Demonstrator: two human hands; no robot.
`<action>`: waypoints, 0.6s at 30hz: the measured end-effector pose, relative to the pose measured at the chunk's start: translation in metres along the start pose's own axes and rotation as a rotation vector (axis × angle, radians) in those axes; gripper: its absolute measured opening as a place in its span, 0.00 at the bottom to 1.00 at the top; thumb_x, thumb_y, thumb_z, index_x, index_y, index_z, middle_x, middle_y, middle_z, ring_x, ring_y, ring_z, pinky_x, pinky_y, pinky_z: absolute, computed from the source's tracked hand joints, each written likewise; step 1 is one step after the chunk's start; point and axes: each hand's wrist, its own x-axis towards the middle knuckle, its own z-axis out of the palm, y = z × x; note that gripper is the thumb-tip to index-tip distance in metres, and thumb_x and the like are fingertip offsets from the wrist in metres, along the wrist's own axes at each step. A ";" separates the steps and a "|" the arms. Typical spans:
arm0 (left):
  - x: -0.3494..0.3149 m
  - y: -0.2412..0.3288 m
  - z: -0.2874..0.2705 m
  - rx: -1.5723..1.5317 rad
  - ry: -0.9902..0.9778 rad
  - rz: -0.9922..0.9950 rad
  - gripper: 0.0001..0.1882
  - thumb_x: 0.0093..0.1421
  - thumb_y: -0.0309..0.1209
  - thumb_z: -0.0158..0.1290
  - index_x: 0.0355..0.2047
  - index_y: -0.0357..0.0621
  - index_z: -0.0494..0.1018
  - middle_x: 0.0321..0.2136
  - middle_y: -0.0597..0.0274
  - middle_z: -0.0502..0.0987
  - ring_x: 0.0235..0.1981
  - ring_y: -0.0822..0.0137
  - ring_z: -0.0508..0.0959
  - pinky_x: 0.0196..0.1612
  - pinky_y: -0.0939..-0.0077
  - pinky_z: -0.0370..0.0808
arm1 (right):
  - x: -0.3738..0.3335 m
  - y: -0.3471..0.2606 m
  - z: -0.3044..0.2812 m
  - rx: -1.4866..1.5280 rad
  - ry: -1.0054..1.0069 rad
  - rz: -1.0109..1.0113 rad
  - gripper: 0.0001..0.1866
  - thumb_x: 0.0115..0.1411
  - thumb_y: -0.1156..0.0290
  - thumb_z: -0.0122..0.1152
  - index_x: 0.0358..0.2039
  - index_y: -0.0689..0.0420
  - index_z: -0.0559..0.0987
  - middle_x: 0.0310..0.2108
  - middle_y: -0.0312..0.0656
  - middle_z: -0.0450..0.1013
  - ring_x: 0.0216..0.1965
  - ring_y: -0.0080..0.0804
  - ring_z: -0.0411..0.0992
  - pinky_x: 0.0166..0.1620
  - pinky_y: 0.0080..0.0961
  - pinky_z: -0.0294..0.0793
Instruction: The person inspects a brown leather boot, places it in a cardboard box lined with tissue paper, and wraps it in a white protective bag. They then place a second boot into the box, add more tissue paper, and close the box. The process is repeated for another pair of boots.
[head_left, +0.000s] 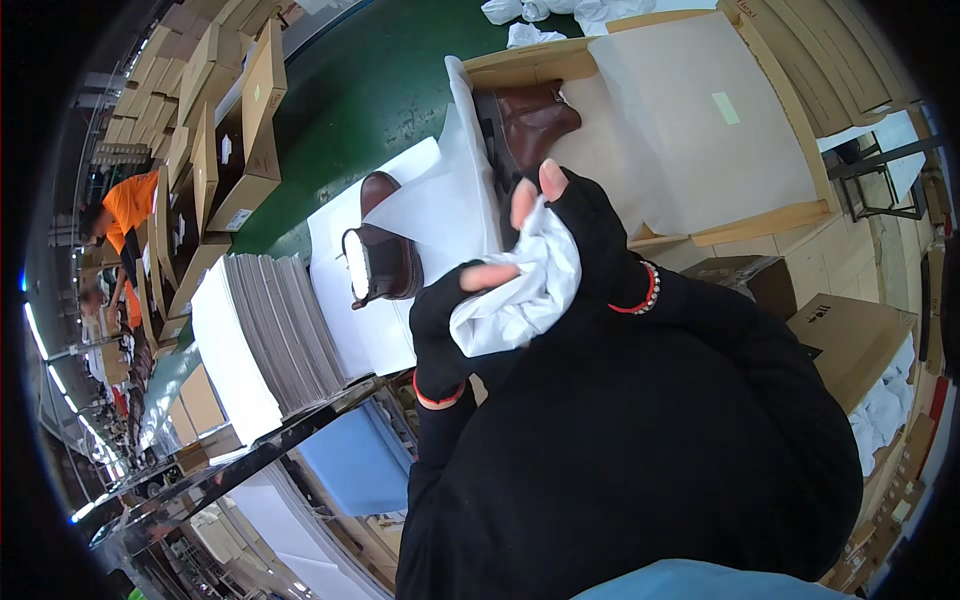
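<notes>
Between my two hands is a crumpled wad of white tissue paper (535,280). My left hand (445,315), in a black fingerless glove, is closed on its left side. My right hand (585,235), gloved likewise, grips its upper right side. Just beyond them, a brown leather boot (535,120) lies in the left part of an open cardboard box (765,235) lined with tissue paper (700,120). Left of my hands, a second brown boot (392,265) rests on white sheets, with a loose tissue sheet (425,200) partly over it.
A tall stack of white sheets (275,330) stands at the left by a dark metal table edge (240,480). Cardboard boxes (235,150) line the upper left; a person in orange (130,210) is beyond them. An open carton (850,340) with white paper sits at right.
</notes>
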 end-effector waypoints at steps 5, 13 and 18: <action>0.003 -0.013 0.004 -0.311 -0.039 -0.018 0.46 0.47 0.63 0.59 0.51 0.34 0.61 0.45 0.53 0.72 0.47 0.64 0.74 0.50 0.74 0.69 | 0.001 0.010 -0.007 0.159 0.012 0.198 0.29 0.68 0.49 0.43 0.15 0.54 0.71 0.13 0.30 0.63 0.17 0.17 0.60 0.24 0.20 0.58; 0.029 -0.035 0.036 0.081 0.615 0.362 0.11 0.58 0.28 0.55 0.39 0.34 0.72 0.31 0.61 0.72 0.31 0.71 0.72 0.38 0.78 0.68 | -0.004 0.031 0.012 -0.220 0.294 -0.121 0.23 0.67 0.57 0.49 0.19 0.57 0.74 0.17 0.30 0.68 0.22 0.17 0.66 0.28 0.21 0.63; 0.022 -0.021 0.036 0.152 0.111 0.232 0.37 0.49 0.29 0.62 0.59 0.34 0.62 0.51 0.47 0.72 0.51 0.55 0.74 0.51 0.67 0.70 | 0.009 0.051 -0.023 -0.085 0.272 -0.113 0.17 0.67 0.60 0.48 0.29 0.60 0.75 0.25 0.34 0.71 0.30 0.18 0.68 0.34 0.20 0.66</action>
